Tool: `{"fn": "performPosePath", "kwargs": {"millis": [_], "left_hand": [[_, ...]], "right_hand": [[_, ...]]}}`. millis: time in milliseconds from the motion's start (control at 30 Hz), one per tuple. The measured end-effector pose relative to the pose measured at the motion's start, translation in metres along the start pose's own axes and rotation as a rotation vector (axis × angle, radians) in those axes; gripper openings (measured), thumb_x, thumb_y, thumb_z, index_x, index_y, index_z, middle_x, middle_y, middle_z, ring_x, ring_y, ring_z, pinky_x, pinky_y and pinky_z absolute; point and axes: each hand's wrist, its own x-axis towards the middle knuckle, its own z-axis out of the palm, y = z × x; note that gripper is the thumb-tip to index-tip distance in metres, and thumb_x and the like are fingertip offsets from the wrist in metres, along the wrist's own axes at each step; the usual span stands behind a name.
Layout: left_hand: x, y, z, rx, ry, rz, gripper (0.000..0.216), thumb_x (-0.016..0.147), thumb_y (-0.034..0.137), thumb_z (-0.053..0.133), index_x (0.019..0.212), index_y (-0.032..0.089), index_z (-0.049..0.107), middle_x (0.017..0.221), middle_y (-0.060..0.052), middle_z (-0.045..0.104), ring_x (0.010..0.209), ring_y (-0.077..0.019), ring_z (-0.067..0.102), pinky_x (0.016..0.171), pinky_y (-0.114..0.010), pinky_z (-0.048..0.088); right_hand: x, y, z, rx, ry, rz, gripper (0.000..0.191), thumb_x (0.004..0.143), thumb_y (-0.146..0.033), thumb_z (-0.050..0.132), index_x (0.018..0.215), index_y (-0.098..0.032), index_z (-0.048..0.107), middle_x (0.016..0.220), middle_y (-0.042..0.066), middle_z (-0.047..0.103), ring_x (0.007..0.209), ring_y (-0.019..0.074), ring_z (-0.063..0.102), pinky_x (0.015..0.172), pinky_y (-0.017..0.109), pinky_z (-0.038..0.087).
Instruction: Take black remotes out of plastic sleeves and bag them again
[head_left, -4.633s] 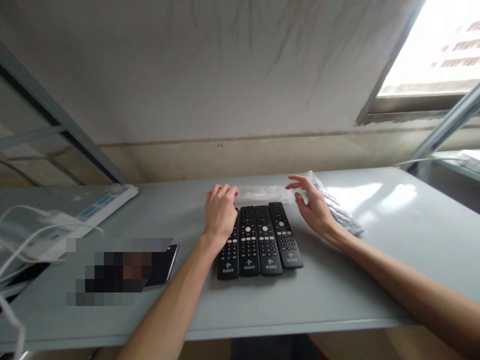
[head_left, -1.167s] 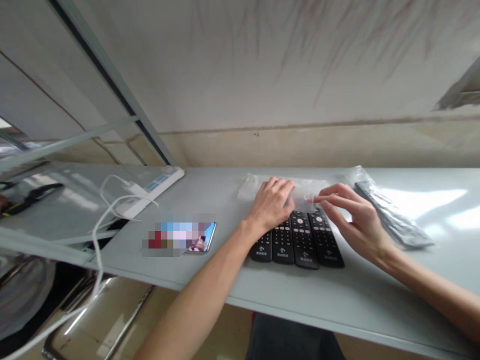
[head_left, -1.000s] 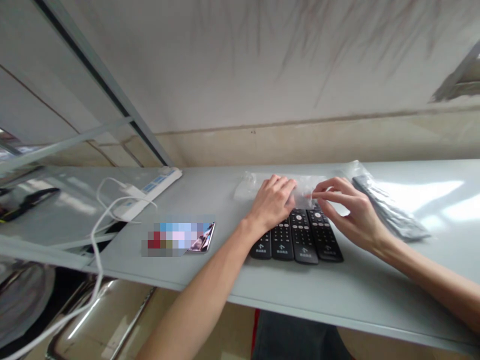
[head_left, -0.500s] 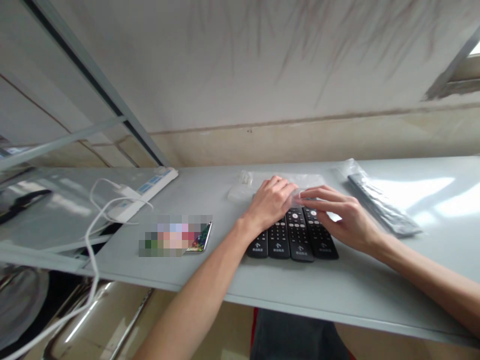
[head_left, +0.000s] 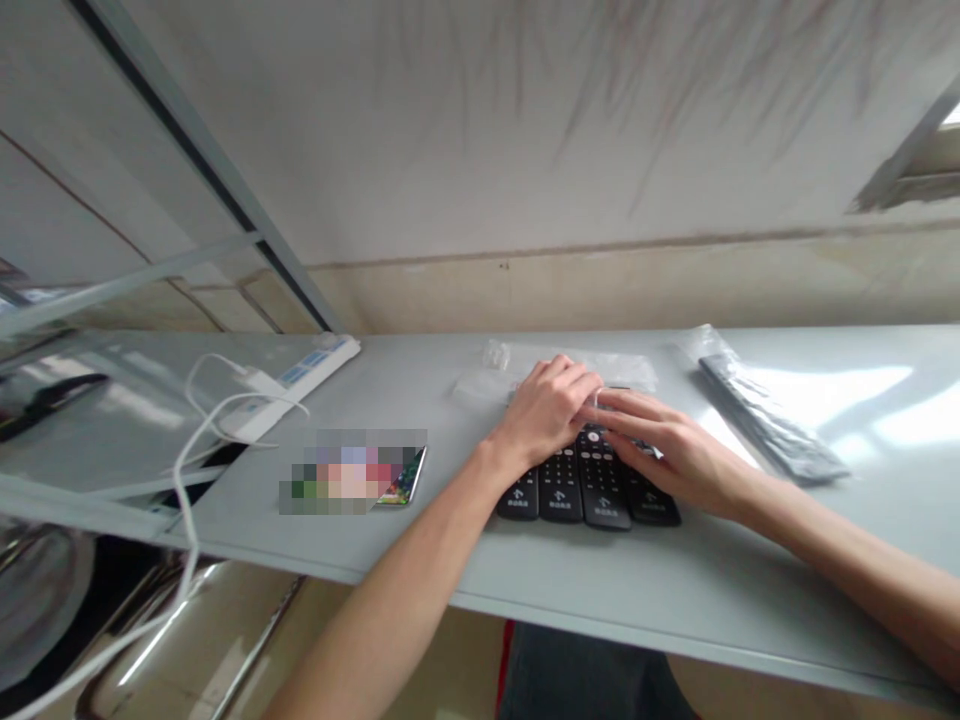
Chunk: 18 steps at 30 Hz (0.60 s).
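Several black remote controls (head_left: 592, 490) lie side by side on the grey table (head_left: 675, 590). My left hand (head_left: 551, 410) rests curled over the far ends of the left remotes, fingers bent on their tops. My right hand (head_left: 664, 450) lies across the right remotes with fingers stretched flat toward the left hand, fingertips almost touching it. Clear plastic bags (head_left: 622, 368) lie flat just beyond both hands. Whether either hand pinches a bag is hidden.
A bagged remote (head_left: 769, 425) lies to the right. A phone (head_left: 401, 478) lies left of the remotes. A white power strip (head_left: 289, 385) with white cables (head_left: 187, 450) sits at the far left, by a metal frame. The wall runs behind the table.
My right hand has dropped lower and moved left across the remotes, its fingers flattening toward the left hand. The left hand stays on the remotes' far ends. The view shifted slightly.
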Motion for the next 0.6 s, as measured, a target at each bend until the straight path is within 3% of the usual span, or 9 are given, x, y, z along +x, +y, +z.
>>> {"fn": "performPosePath", "kwargs": {"millis": [133,400,500,600], "left_hand": [[0.001,0.003,-0.002,0.004,-0.016,0.005,0.016,0.108,0.019,0.051,0.104,0.017,0.067,0.112,-0.009,0.073,0.111,-0.0248,0.061,0.1,-0.039,0.05],[0.001,-0.001,0.001,0.046,-0.024,-0.048,0.023,0.111,0.025,0.048,0.1,0.018,0.066,0.112,-0.009,0.073,0.111,-0.0255,0.06,0.099,-0.039,0.05],[0.0,-0.005,0.006,0.061,0.007,-0.051,0.027,0.113,0.029,0.045,0.101,0.018,0.066,0.11,-0.008,0.073,0.109,-0.0253,0.061,0.097,-0.039,0.05],[-0.001,-0.01,0.009,0.07,0.025,-0.076,0.028,0.113,0.026,0.042,0.103,0.018,0.067,0.109,-0.008,0.072,0.108,-0.0245,0.061,0.096,-0.039,0.05]], "right_hand": [[0.001,-0.003,0.0,-0.008,-0.039,-0.036,0.043,0.108,-0.021,0.053,0.148,-0.027,0.068,0.136,0.014,0.074,0.126,0.0301,0.072,0.101,0.049,0.065],[-0.003,-0.002,0.005,-0.008,-0.026,0.055,0.038,0.109,-0.028,0.054,0.143,-0.024,0.071,0.141,0.014,0.071,0.129,0.0295,0.071,0.105,0.049,0.063],[-0.003,-0.001,0.002,0.002,0.015,0.049,0.037,0.109,-0.026,0.052,0.14,-0.024,0.073,0.14,0.014,0.071,0.126,0.0279,0.071,0.103,0.048,0.063],[-0.001,0.002,-0.005,0.014,0.107,0.053,0.033,0.108,-0.023,0.052,0.13,-0.025,0.076,0.126,0.012,0.076,0.113,0.0253,0.074,0.095,0.045,0.062]]}}
